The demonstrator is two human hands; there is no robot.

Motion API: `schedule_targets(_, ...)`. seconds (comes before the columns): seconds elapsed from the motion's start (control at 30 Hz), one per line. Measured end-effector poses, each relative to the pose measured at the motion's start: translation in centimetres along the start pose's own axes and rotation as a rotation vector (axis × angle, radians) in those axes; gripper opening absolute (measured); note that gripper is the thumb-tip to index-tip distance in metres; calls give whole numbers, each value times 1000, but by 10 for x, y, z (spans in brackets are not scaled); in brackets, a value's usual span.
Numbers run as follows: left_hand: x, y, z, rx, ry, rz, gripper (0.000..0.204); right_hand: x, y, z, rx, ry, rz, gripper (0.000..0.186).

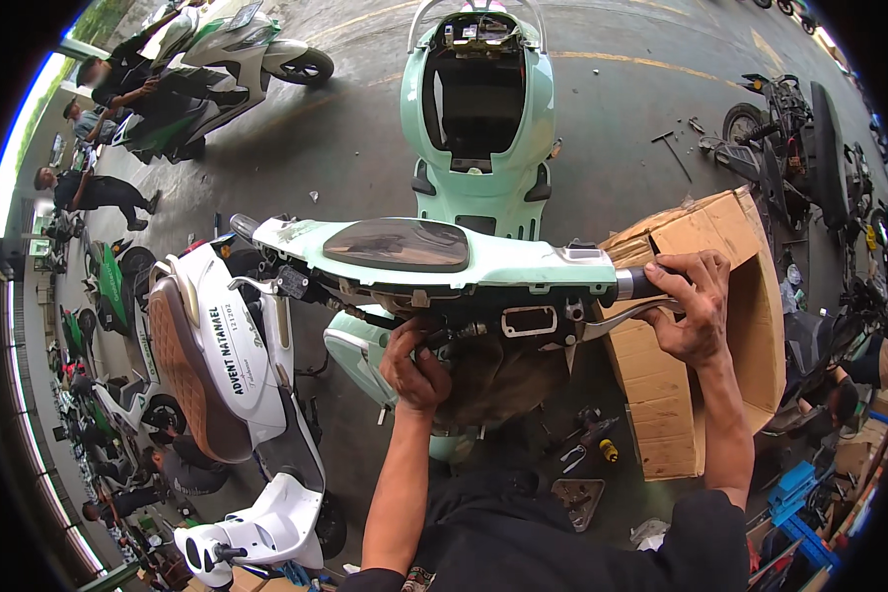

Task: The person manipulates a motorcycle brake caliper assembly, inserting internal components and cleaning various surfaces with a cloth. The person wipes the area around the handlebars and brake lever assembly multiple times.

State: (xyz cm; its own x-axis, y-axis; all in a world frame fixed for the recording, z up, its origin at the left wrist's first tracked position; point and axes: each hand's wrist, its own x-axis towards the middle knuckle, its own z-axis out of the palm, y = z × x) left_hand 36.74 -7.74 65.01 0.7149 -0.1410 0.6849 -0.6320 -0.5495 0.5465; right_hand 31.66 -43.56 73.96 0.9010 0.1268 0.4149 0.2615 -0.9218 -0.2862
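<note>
A mint-green scooter handlebar cover (pixel 523 264) with a dark display window (pixel 397 246) spans the space in front of me. My right hand (pixel 693 311) is wrapped around the black handlebar grip (pixel 637 284) and the silver brake lever (pixel 617 320) at its right end. Beside the lever sits a brake fluid reservoir (pixel 530 321) with a pale rectangular rim. Under the cover, my left hand (pixel 414 370) has its fingers curled up against the dark cables (pixel 373 316). What its fingertips pinch is hidden. A second lever (pixel 257 284) sticks out at the left end.
An open cardboard box (pixel 661 385) stands close on the right. The mint-green scooter body (pixel 479 187) lies ahead, and a white scooter (pixel 229 345) stands at left. Tools (pixel 587 434) and a metal tray (pixel 577 501) lie on the floor. Several people and motorcycles are farther off.
</note>
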Motion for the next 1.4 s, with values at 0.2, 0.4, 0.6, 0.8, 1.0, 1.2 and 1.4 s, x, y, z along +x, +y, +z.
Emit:
schedule_targets(0.2,0,-2,-1,43,-6,22,19,-12,-20,-20,49,-296,124,102)
schedule_targets(0.4,1,-2,1,25,1,-12,19,-8,-28,-29,1,-357,121,106)
schedule_targets(0.6,0,-3,0,60,2,10,18,-8,-29,-27,26,-352,141,104)
schedule_targets(0.8,0,0,-2,54,-3,10,18,-12,-13,-13,48,-184,80,80)
schedule_targets(1.0,0,1,-1,51,-13,20,19,-8,0,8,13,82,-25,53)
schedule_targets(1.2,4,1,2,36,-4,38,19,-10,-11,-11,66,-108,84,75)
schedule_targets(1.4,0,-4,-2,32,-1,11,20,-8,-30,-27,16,-322,120,103)
